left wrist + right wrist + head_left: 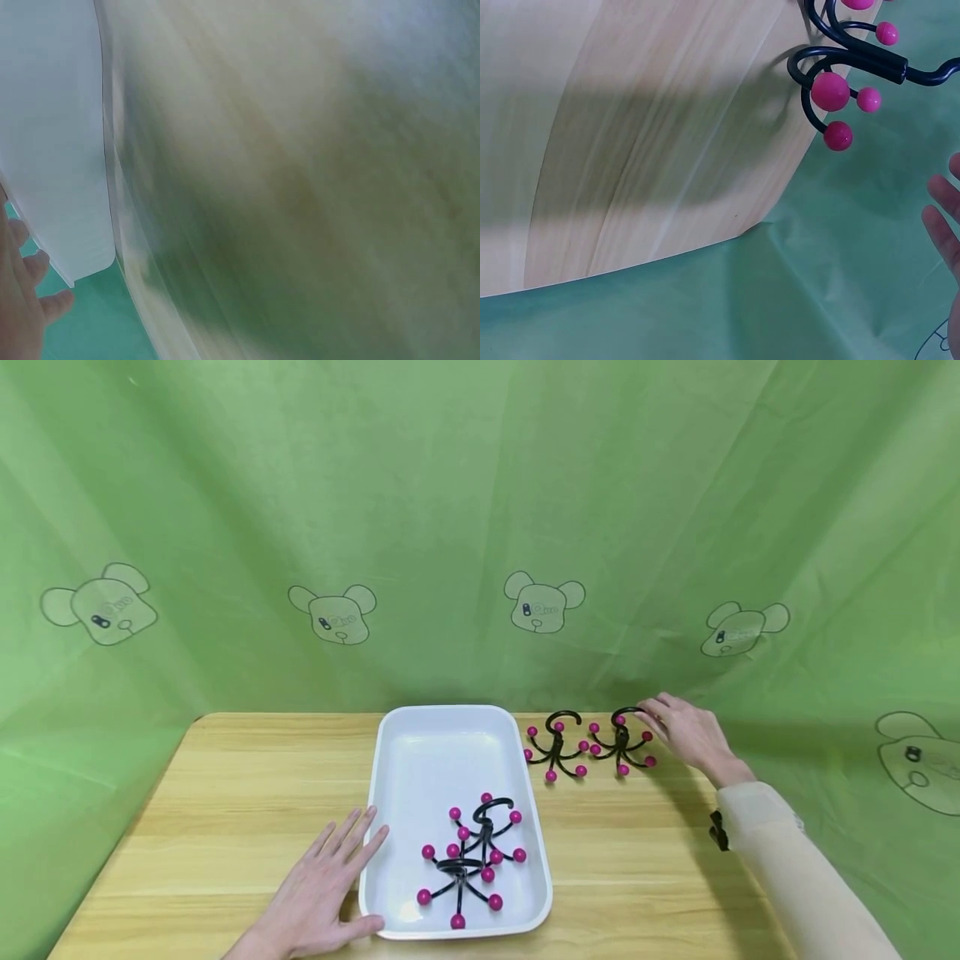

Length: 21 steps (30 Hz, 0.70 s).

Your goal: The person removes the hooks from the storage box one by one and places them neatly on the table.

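Head view: left hand [318,889] spread against the tray [420,768], right hand [688,732] reaches the rightmost hanger [622,740], pinch unclear; lifting likely needs a firm hold.

We see a curtained-off work spot; whether it lies in a home, lab or office, we cannot tell. A creased green curtain [435,510], printed with cartoon animal heads [341,619], runs from nine o'clock through twelve to three, hiding any room beyond the wood-grain table [247,802] at six o'clock.
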Each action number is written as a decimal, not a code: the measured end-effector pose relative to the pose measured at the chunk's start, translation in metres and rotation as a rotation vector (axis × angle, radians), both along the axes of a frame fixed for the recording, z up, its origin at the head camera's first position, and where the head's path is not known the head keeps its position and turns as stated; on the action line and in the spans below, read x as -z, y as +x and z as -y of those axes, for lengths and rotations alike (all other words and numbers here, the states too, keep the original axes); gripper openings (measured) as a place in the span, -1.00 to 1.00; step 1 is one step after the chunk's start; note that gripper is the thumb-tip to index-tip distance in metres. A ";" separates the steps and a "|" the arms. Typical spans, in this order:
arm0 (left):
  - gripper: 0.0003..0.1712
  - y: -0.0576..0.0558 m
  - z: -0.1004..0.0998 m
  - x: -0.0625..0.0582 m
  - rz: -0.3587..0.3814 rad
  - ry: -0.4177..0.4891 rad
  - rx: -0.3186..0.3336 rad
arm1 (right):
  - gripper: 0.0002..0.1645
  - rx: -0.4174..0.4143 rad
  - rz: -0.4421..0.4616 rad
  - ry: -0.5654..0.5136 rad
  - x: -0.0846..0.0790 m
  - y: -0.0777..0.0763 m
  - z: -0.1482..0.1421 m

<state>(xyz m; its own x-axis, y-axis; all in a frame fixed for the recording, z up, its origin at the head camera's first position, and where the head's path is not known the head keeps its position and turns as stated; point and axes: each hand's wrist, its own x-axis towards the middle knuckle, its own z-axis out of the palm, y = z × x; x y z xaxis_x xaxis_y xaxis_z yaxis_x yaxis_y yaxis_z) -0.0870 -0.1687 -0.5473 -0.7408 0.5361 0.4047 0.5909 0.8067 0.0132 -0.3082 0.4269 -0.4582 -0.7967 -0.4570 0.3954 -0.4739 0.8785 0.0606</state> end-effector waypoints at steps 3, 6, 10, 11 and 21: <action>0.26 0.000 0.000 0.000 0.000 0.000 0.000 | -0.72 0.011 0.005 0.005 0.000 -0.001 -0.002; 0.26 0.000 0.000 -0.001 0.005 0.001 0.002 | -0.70 0.027 0.020 0.006 0.001 -0.001 -0.004; 0.26 0.000 0.000 0.000 0.004 0.003 0.001 | -0.67 0.047 0.044 0.002 0.001 -0.002 -0.008; 0.27 0.000 0.000 0.000 0.004 0.003 0.001 | -0.66 0.050 0.048 0.002 0.001 -0.002 -0.009; 0.26 0.000 0.000 0.000 -0.003 -0.002 -0.003 | -0.53 0.095 0.112 0.006 -0.003 0.000 -0.009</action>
<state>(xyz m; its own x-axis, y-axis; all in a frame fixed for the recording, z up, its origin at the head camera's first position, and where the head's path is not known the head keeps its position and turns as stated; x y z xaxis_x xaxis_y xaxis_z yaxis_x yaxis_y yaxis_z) -0.0871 -0.1690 -0.5473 -0.7412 0.5344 0.4062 0.5883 0.8086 0.0097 -0.3081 0.4359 -0.4555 -0.8757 -0.3796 0.2985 -0.3927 0.9195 0.0175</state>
